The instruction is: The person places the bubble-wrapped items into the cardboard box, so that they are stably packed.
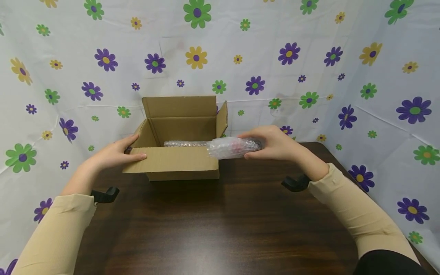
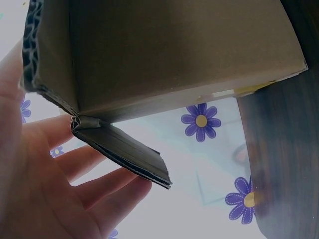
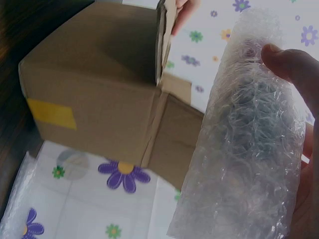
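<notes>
An open cardboard box (image 1: 183, 175) stands on the table, its front flap (image 1: 172, 158) folded outward. My left hand (image 1: 110, 156) holds the box at its front left corner, thumb over the front flap. In the left wrist view, the fingers (image 2: 109, 186) reach behind a side flap (image 2: 124, 147). To the right of the opening, my right hand (image 1: 275, 145) grips a bubble-wrapped item (image 1: 227, 148) above the table. Something reddish and dark shows through the wrap (image 3: 249, 129), but its kind is unclear. Inside the box lies more bubble wrap (image 1: 185, 143); what it covers is hidden.
The dark wooden table (image 1: 206, 221) extends in front of the box. A flowered cloth (image 1: 220, 46) hangs behind and at both sides. Yellow tape (image 3: 52, 113) marks the box's side. A clear plastic strip (image 3: 17, 194) appears at the right wrist view's lower left.
</notes>
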The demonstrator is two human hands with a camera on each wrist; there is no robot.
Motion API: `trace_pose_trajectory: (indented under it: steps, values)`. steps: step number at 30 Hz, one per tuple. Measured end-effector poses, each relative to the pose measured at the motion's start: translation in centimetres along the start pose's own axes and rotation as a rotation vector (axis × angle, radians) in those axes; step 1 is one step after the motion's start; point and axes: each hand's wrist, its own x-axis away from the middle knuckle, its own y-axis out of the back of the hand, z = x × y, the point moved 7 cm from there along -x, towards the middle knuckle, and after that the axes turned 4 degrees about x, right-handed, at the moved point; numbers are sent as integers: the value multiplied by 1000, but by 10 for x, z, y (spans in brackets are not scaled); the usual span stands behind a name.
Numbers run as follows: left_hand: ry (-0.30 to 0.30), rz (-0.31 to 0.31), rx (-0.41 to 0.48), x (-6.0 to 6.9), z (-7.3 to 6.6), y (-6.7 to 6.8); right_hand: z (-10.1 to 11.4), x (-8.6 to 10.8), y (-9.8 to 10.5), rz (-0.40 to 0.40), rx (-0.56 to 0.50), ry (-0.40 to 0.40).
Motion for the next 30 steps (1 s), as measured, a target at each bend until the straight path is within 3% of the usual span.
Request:
trace_pose_trajectory:
  steps: [12,19,30]
  values:
    - [4,3,3,0,-1,0,29,-35,-7,46,-68,121]
    - [17,3,7,0,1,-1,43,-67,-4,11,-70,199]
    - [16,7,8,-2,3,-1,44,-113,-9,52,-39,137]
